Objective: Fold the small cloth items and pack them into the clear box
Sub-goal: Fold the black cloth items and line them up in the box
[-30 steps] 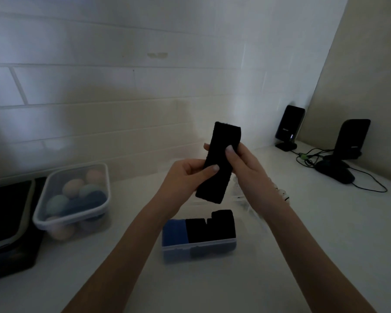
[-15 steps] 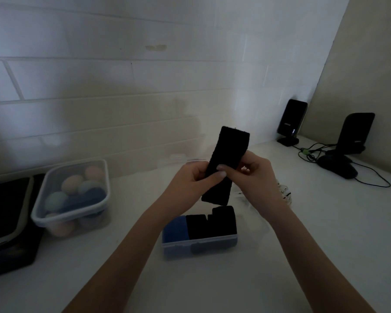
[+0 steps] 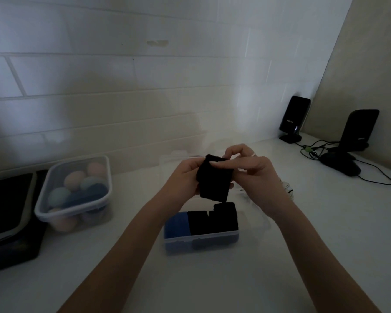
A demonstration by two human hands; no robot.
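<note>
Both hands hold a small black cloth [image 3: 215, 184], doubled over, in the air just above the clear box [image 3: 201, 241]. My left hand [image 3: 185, 175] grips its left edge. My right hand [image 3: 255, 170] pinches its top fold, thumb lying across the cloth. Inside the box stand a folded blue cloth [image 3: 176, 224] on the left and two folded black cloths [image 3: 215, 219] beside it. The box's clear lid [image 3: 174, 159] lies behind the hands, partly hidden.
A clear tub of pastel balls [image 3: 73, 188] stands at the left, with a dark tablet-like slab [image 3: 7, 211] beyond it. Two black speakers [image 3: 294, 118] and their cables [image 3: 312, 150] occupy the back right corner. Tiled wall runs behind.
The long black strip that stood upright has been folded down in half. Both hands have dropped lower, closer to the box.
</note>
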